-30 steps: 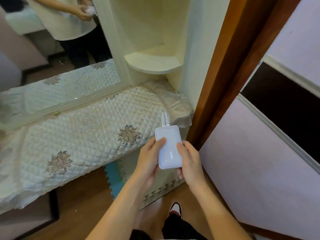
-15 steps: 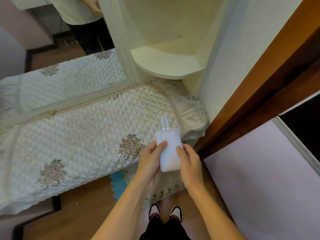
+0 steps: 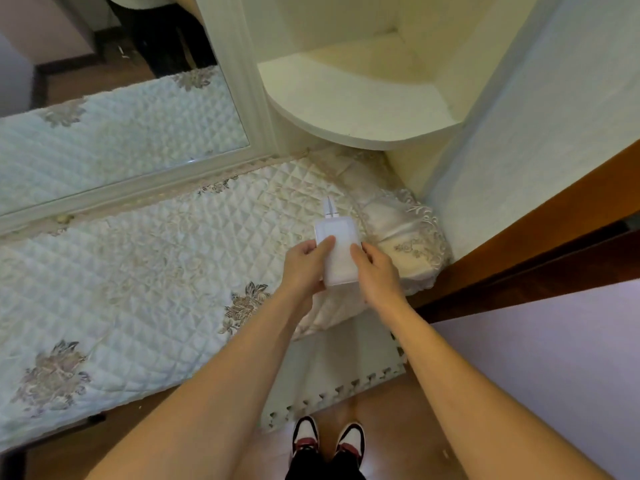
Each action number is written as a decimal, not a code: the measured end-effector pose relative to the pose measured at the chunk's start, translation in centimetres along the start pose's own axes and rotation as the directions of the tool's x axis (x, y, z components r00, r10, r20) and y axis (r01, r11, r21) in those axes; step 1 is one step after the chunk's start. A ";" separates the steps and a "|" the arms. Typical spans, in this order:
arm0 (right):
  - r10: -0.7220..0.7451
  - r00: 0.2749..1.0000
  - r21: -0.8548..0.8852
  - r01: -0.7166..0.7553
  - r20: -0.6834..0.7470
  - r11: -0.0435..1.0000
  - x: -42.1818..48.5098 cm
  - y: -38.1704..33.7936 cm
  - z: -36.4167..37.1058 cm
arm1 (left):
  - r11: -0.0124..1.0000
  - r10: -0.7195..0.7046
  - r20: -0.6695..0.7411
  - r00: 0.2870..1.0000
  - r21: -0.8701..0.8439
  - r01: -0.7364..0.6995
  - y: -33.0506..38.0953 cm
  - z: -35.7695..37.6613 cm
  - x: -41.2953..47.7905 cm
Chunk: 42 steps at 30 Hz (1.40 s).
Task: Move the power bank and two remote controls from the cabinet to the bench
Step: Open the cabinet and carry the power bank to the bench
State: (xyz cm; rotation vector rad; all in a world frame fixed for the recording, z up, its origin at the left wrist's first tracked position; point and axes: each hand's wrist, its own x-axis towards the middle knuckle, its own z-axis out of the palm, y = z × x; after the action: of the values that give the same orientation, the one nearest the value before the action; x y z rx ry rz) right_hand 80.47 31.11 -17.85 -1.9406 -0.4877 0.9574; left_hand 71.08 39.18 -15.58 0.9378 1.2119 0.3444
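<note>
A white power bank (image 3: 339,252) with a short white cable loop at its far end is held between both hands, low over the right end of the quilted bench (image 3: 145,271). My left hand (image 3: 306,268) grips its left side with the thumb on top. My right hand (image 3: 375,271) grips its right side the same way. No remote control is in view.
A cream corner shelf (image 3: 360,105) juts out above the bench's right end. A framed mirror (image 3: 114,133) leans along the back of the bench. A brown door frame (image 3: 519,237) and a pale wall stand at the right. A foam mat (image 3: 332,375) lies by my shoes.
Both hands have carried the power bank forward and down, from beyond the bench's front edge to over its right end. The view has tilted downward.
</note>
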 end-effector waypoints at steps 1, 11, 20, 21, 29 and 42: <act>-0.013 1.000 -0.023 0.012 -0.021 1.000 1.0 0.0 0.3 | 1.000 -0.003 -0.002 1.000 0.005 0.003 0.2 0.1 1.2; -0.044 0.996 -0.145 0.032 -0.076 0.989 6.0 1.1 1.7 | 0.998 0.006 -0.011 1.000 0.062 -0.005 0.3 0.6 7.5; -0.013 0.998 -0.192 0.000 -0.066 0.981 6.4 2.2 1.4 | 0.786 0.230 -0.114 0.967 0.608 -0.115 0.8 0.8 7.5; 0.006 0.998 -0.194 -0.018 -0.061 0.981 6.1 1.5 1.0 | 0.749 0.246 -0.106 0.964 0.652 -0.119 0.9 0.7 7.3; -0.177 0.984 -0.474 0.143 -0.027 0.869 0.8 -2.4 -3.1 | 0.410 0.478 0.130 0.869 0.841 -0.352 1.5 -1.5 0.2; -0.492 0.871 -0.793 0.308 0.012 0.526 -15.4 -1.2 -4.6 | -0.157 0.688 0.428 0.587 0.876 -0.455 -2.7 -5.7 -14.2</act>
State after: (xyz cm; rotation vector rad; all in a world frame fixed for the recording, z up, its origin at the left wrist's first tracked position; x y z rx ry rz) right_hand 74.46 19.20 -8.79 -2.4736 -1.3405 0.1824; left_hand 60.20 30.36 -8.85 2.8089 0.9757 0.3520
